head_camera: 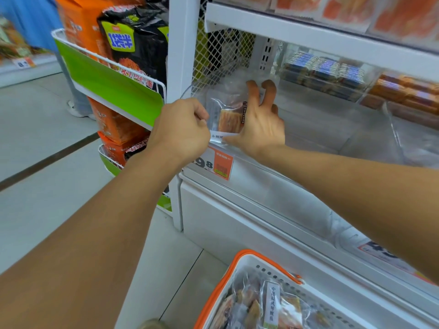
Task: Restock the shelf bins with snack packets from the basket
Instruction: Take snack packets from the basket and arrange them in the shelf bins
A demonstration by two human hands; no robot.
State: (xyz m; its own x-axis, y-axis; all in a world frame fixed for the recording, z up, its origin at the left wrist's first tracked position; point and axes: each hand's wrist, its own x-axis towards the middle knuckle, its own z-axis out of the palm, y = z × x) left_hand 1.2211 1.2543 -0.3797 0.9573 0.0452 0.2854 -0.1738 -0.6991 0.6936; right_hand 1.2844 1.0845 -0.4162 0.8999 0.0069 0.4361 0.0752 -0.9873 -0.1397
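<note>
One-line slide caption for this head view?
Both hands set a clear snack packet into the clear shelf bin; the basket waits below.

Both hands (183, 129) (260, 122) hold snack packet (229, 115) at clear bin (308, 143).

1. Head view, up high, looking forward and down, close on the clear shelf bin (332, 129) at arm's reach.
2. Basket (240, 267) sits at the bottom edge, floor (47, 138) off left.
</note>
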